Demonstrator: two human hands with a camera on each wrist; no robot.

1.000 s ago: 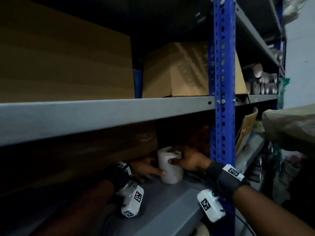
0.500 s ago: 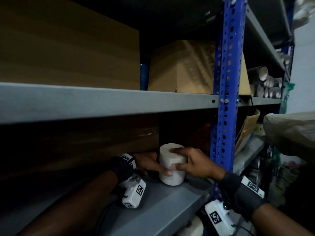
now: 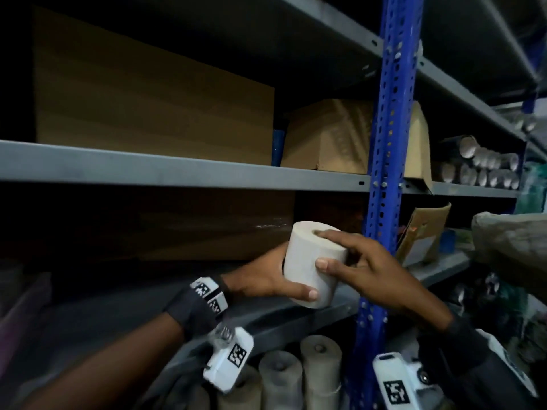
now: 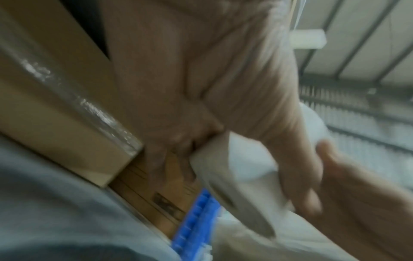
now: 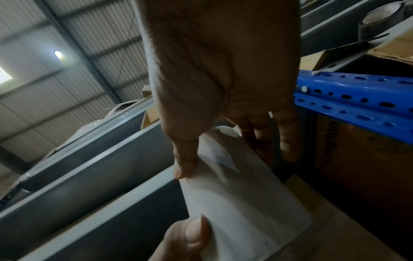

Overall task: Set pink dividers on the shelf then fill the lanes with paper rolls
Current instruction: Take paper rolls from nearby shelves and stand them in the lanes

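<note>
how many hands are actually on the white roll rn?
2. The left hand grips the white paper roll from the left side; the right hand holds its right side and top.

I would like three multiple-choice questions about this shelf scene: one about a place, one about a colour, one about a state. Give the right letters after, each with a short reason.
1. Where is the white paper roll?
A. lying on the top shelf
B. in both hands, in front of the grey shelf
C. inside a cardboard box

2. What colour is the perforated upright post?
A. blue
B. red
C. yellow

3. How does the left hand meet the roll?
A. flat and apart from it
B. fist, holding nothing
C. thumb and fingers wrapped round it

Answers: 1 B, the right hand pinches its top while the left grips its side; 2 A, the post is plainly blue; 3 C, the thumb lies across its lower side.
</note>
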